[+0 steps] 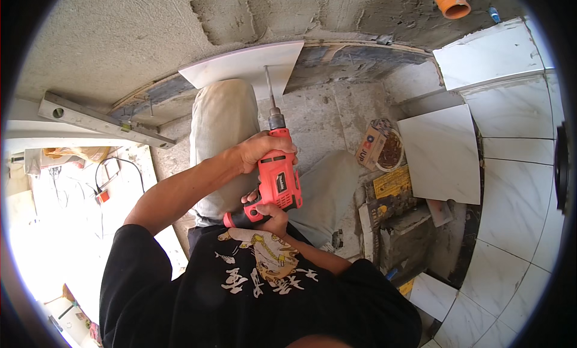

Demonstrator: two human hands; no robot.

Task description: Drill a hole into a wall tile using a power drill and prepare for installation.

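Observation:
A red power drill (277,183) with a black rear end points away from me. My left hand (264,148) wraps round its front body, just behind the chuck (276,118). Around the rear handle my right hand (273,219) is closed; the trigger is hidden. The long drill bit (270,86) reaches a white tile (282,58) that leans against the rough wall. Its tip appears to meet the tile's face. My left knee (225,101) rests against or just before the tile's lower part.
A metal level (99,121) slants at the left. To the right stand another pale tile (442,146), a box (371,145), a white tub (392,151) with brown contents, and a grey mortar-stained container (409,240). An orange pipe (454,4) juts from the wall. White tiling (517,192) covers the right side.

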